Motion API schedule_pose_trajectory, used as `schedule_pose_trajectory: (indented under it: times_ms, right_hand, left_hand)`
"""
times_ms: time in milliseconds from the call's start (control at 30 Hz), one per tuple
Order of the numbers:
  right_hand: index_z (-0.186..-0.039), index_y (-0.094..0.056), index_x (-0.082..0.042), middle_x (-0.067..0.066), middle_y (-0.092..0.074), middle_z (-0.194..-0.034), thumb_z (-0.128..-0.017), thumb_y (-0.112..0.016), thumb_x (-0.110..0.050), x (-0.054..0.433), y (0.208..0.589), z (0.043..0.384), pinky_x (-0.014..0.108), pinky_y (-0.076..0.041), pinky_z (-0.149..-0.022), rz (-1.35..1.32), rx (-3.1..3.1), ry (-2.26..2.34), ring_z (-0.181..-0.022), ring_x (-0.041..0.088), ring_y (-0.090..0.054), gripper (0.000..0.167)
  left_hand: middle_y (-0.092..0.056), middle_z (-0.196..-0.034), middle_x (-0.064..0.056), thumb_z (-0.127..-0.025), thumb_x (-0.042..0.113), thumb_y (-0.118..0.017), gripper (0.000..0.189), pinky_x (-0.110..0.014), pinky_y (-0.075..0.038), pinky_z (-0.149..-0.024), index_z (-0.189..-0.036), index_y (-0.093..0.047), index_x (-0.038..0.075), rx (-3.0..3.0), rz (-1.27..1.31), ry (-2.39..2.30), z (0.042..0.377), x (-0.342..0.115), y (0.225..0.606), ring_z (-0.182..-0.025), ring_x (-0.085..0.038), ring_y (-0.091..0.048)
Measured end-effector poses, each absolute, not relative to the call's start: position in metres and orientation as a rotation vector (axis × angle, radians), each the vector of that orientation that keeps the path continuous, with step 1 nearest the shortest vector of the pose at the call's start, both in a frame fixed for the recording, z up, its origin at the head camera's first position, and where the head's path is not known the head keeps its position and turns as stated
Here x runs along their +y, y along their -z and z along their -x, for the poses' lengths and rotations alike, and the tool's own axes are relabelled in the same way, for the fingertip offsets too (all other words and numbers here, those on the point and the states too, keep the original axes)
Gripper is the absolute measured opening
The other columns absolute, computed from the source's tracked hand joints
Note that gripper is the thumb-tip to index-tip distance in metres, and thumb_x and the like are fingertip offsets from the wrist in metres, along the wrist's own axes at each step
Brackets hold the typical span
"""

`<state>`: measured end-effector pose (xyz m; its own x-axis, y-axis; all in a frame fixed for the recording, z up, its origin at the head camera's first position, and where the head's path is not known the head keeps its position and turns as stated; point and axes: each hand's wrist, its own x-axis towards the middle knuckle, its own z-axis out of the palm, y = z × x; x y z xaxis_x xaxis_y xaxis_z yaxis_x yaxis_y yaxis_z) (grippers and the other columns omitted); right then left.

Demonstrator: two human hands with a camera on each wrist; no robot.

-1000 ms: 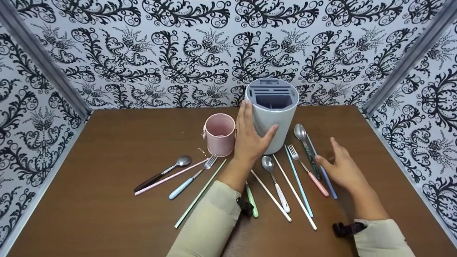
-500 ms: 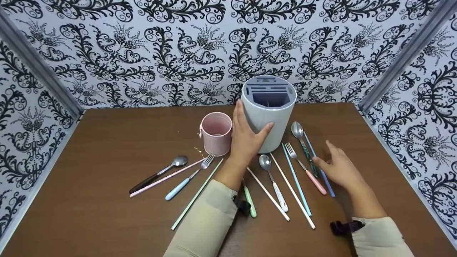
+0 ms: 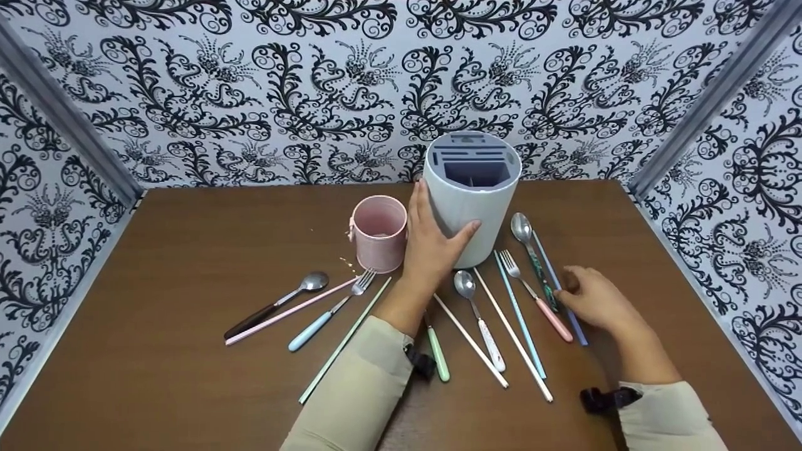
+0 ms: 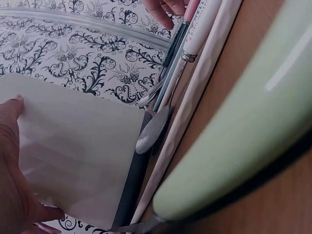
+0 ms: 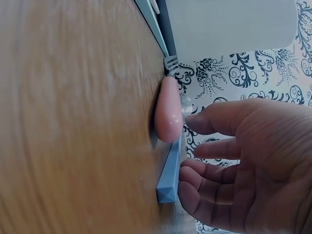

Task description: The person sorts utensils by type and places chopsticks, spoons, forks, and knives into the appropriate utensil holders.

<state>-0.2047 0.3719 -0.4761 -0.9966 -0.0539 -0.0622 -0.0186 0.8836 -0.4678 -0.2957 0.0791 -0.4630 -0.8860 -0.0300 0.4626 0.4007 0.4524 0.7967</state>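
My left hand (image 3: 432, 244) holds the tall white cutlery holder (image 3: 473, 219) by its left side, thumb across the front; the slotted grey top faces up. My right hand (image 3: 598, 300) is at the right end of the row of cutlery, fingers bent and a gap between thumb and forefinger in the right wrist view. Its thumb is near the dark green handle of a spoon (image 3: 521, 228), and it overlaps a blue chopstick (image 3: 546, 260). Just left lies a pink-handled fork (image 3: 554, 321). The pink handle also shows large in the right wrist view.
A pink cup (image 3: 381, 247) stands left of the holder. On the brown table (image 3: 156, 269) lie a black-handled spoon (image 3: 257, 321), a blue-handled fork (image 3: 310, 331), a white-handled spoon (image 3: 492, 344), a green handle (image 3: 438, 356) and several chopsticks. Patterned walls enclose the table.
My right hand's fingers have bent in and lowered toward the spoon handle and blue chopstick. My left hand stays on the holder; the view has shifted slightly.
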Motion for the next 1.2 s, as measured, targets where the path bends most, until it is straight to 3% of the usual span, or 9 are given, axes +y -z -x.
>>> schedule_pose_trajectory:
  times_ms: [300, 500, 967, 1200]
  right_hand:
    - [-0.134, -0.055, 0.016, 0.025, -0.071, -0.102, -0.094, -0.068, -0.012, 0.3708, 0.4780, 0.2017, 0.048, -0.057, -0.080, 0.058, 2.956, 0.778, -0.093, 0.035, -0.068, 0.050]
    - [-0.130, -0.058, 0.015, 0.022, -0.071, -0.096, -0.094, -0.068, -0.010, 0.3707, 0.4773, 0.2009, 0.035, -0.053, -0.069, 0.048, 2.934, 0.758, -0.083, 0.028, -0.067, 0.045]
    - [-0.117, -0.064, 0.011, 0.022, -0.070, -0.097, -0.096, -0.067, -0.011, 0.3691, 0.4731, 0.2048, 0.037, -0.054, -0.069, -0.033, 2.912, 0.723, -0.082, 0.028, -0.066, 0.031]
    - [-0.115, -0.065, 0.011, 0.022, -0.071, -0.097, -0.090, -0.065, -0.011, 0.3687, 0.4740, 0.2029, 0.038, -0.053, -0.070, -0.075, 2.921, 0.720, -0.083, 0.029, -0.066, 0.033]
  left_hand:
    - [-0.026, -0.170, -0.018, -0.084, 0.054, -0.082, 0.114, -0.046, -0.031, -0.128, -0.166, -0.016, 0.009, -2.313, 0.323, 1.394, 0.2927, 0.0789, 0.4651, -0.158, -0.031, -0.027]
    - [-0.026, -0.170, -0.018, -0.085, 0.053, -0.081, 0.113, -0.046, -0.031, -0.128, -0.166, -0.016, 0.008, -2.313, 0.334, 1.384, 0.2921, 0.0793, 0.4664, -0.157, -0.031, -0.028]
    - [-0.025, -0.170, -0.017, -0.085, 0.054, -0.081, 0.113, -0.048, -0.029, -0.128, -0.166, -0.015, 0.009, -2.300, 0.339, 1.366, 0.2933, 0.0773, 0.4650, -0.157, -0.032, -0.027]
    - [-0.025, -0.170, -0.018, -0.086, 0.050, -0.082, 0.110, -0.048, -0.027, -0.129, -0.165, -0.019, 0.005, -2.288, 0.362, 1.384, 0.2941, 0.0776, 0.4671, -0.159, -0.032, -0.025]
